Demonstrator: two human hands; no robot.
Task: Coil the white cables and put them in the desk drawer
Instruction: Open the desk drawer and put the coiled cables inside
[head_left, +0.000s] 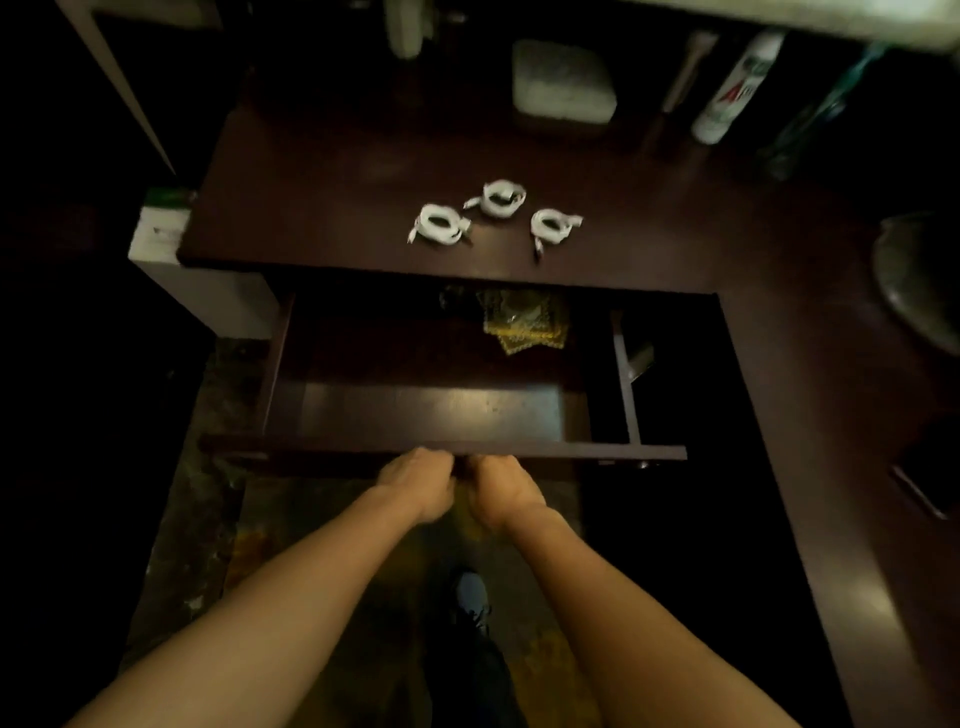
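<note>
The dark wooden bench carried three coiled white cables, close together near its front edge. Below, the drawer stood open, a yellow patterned item at its back. The left hand and right hand, side by side, gripped the drawer's front. A spray can and a pale pouch sat at the dim rear.

Behind the drawer, on the bench: three coiled cables, clustered. Inside, at its back, a mat. At its front edge, left hand beside right hand.
</note>
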